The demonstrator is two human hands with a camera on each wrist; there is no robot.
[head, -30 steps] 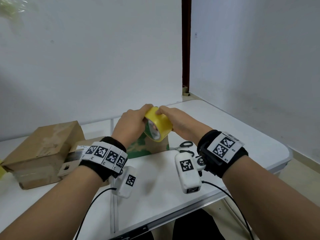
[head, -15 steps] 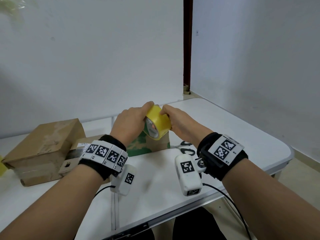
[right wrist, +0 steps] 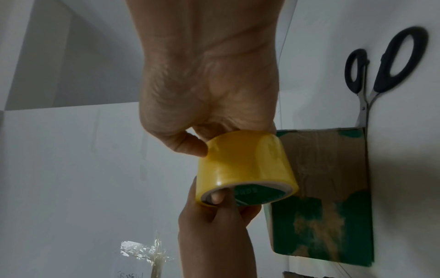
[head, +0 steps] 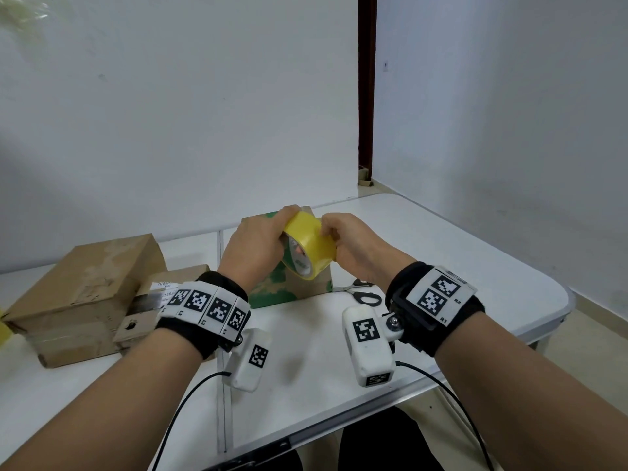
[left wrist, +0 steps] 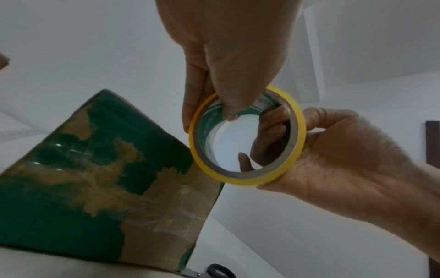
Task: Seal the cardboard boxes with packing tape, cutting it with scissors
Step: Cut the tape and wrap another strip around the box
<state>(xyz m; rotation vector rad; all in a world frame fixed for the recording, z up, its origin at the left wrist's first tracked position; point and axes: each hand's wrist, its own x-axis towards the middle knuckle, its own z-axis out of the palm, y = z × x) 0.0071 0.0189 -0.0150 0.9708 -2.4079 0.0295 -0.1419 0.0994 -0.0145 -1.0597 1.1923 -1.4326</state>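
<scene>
- Head cam: both hands hold the yellow tape roll (head: 310,245) in the air over the green-print box (head: 289,287); left hand (head: 253,248) grips one side, right hand (head: 353,244) pinches at the outer wrap. Scissors (head: 362,294) lie on the bench (head: 441,246), beside the box.
- L wrist: left thumb sits inside the core, fingers outside (solid hold).
- R wrist: right fingers (right wrist: 188,144) on the glossy face. Roll looks light, stiff, slick – best gripped through the core; the free end must be picked by nail.
</scene>
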